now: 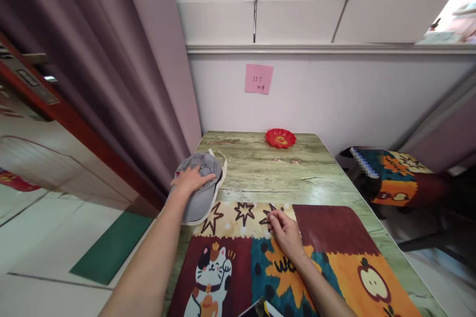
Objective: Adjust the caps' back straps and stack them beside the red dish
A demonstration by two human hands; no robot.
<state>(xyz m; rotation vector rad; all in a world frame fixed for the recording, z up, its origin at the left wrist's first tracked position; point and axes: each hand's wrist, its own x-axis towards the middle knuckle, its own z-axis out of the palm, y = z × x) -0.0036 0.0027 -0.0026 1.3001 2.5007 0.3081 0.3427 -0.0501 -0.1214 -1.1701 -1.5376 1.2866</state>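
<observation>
My left hand (191, 180) lies palm down on a grey cap (199, 205) at the table's left edge. Its fingers and thumb are spread over the cap's crown, and the brim points toward me. A pale rim and strap (223, 166) show along the cap's right side. Over the patterned mat (320, 228), near its star drawings, my right hand (286, 233) is loosely closed with thumb and fingertips together. I see nothing in it. A dark, yellow and white item (262, 308), cut off by the bottom edge, lies on the mat.
A red scalloped dish (280, 138) stands at the back of the green wood-grain table (260, 178). Behind it is a white wall with a pink note (259, 79). Purple curtains (148, 59) hang at left. At right is a stool with a patterned cover (401, 178).
</observation>
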